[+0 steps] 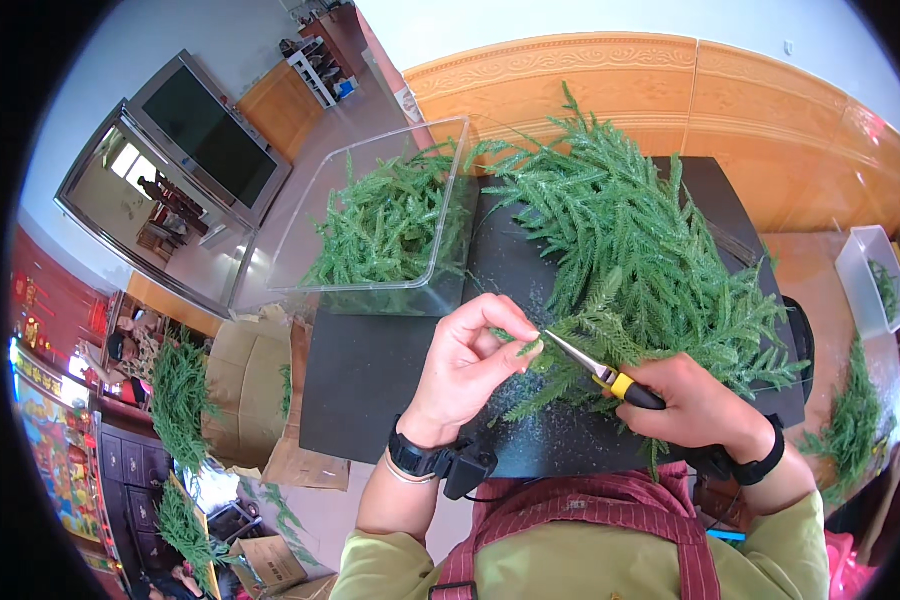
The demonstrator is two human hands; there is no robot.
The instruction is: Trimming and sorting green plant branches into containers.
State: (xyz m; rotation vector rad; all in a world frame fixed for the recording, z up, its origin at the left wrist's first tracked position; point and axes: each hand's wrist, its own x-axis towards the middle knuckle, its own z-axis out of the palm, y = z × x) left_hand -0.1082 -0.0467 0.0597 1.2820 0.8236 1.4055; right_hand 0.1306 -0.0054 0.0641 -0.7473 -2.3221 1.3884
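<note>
Low in the frame, the left hand [467, 362] pinches a small sprig [526, 349] between thumb and fingers. Right beside it, the right hand [698, 405] is closed around yellow-handled pliers [598, 371], whose tips touch the sprig. Both work over a dark bench [370, 370]. Higher, at centre right, lies a heap of green fronds [630, 240]; at upper centre-left stands a clear bin [390, 215] holding more fronds.

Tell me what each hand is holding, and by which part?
The left hand pinches a small green sprig by its end, between its fingers. The right hand grips pliers by the yellow-and-black handles, their tips at the sprig.
</note>
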